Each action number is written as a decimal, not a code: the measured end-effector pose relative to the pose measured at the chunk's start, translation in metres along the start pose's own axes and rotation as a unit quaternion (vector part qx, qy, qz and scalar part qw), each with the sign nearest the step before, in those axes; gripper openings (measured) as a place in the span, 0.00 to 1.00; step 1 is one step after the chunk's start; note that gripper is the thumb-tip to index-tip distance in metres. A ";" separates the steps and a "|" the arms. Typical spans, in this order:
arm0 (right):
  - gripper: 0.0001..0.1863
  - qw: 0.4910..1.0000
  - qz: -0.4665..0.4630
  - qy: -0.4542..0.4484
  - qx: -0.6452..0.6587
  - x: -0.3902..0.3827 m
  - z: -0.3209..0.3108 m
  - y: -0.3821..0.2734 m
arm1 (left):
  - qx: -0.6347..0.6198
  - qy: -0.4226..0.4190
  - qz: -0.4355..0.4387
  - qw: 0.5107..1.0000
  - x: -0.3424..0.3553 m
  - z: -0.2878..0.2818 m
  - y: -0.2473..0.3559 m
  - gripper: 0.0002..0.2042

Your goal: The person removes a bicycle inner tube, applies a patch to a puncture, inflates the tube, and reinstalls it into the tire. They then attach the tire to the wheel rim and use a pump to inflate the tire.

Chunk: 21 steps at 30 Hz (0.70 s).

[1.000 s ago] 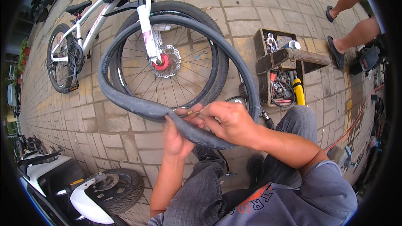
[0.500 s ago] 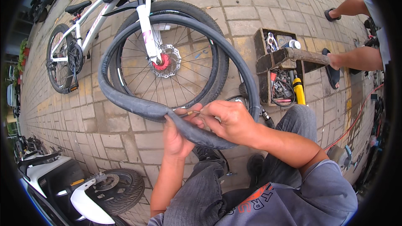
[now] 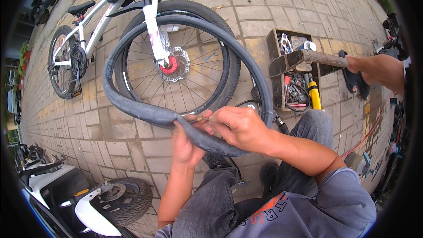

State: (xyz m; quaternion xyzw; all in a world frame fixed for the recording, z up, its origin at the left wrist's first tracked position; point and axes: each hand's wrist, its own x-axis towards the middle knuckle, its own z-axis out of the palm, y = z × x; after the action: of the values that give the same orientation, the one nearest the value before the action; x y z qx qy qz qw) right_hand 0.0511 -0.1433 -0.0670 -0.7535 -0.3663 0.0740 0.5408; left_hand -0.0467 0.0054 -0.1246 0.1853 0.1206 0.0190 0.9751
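Note:
A grey-black bicycle inner tube (image 3: 152, 113) hangs in a big loop in front of me, partly filled out and creased near my hands. My left hand (image 3: 186, 146) is closed round the tube from below, its thumb on the near side at the crease. The tube's brass valve stem (image 3: 201, 119) points right between my hands. At the valve's tip, the fingers of my right hand (image 3: 240, 125) are pinched together; the small tip between them is mostly hidden. Behind the loop stands the bicycle's front wheel with its black tyre (image 3: 233, 68).
The white bicycle (image 3: 102, 25) stands ahead on brick paving. A wooden toolbox (image 3: 276, 88) to the right holds tools and a yellow cylinder (image 3: 313, 95). Beyond it is another person's leg (image 3: 381, 68). A motor scooter's wheel (image 3: 141, 194) is at lower left. A red hose (image 3: 370, 130) runs at right.
The other person's farther foot has moved in beside the nearer one at the right. My hands and the inner tube have hardly moved.

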 end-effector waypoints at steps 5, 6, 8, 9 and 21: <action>0.05 1.000 0.003 -0.004 0.002 -0.001 0.001 0.005 | 0.018 -0.001 0.005 1.000 0.001 0.002 -0.001 0.20; 0.04 1.000 0.003 -0.005 0.002 0.000 0.000 0.005 | 0.018 0.003 0.008 1.000 0.001 0.002 -0.001 0.20; 0.04 1.000 -0.001 -0.017 -0.007 0.000 -0.001 0.006 | 0.019 0.013 0.014 1.000 0.001 0.003 -0.002 0.20; 0.04 1.000 -0.003 -0.023 -0.012 0.000 -0.001 0.007 | 0.021 0.021 0.016 0.999 0.000 0.003 -0.002 0.20; 0.05 0.959 0.005 -0.077 0.274 0.014 -0.058 -0.035 | 0.054 0.076 0.057 0.994 0.000 0.001 0.001 0.20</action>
State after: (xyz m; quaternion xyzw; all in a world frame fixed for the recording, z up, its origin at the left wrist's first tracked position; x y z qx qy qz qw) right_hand 0.0742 -0.1731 -0.0093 -0.5708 -0.3684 0.2320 0.6961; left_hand -0.0464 0.0062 -0.1228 0.2421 0.1843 0.0822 0.9490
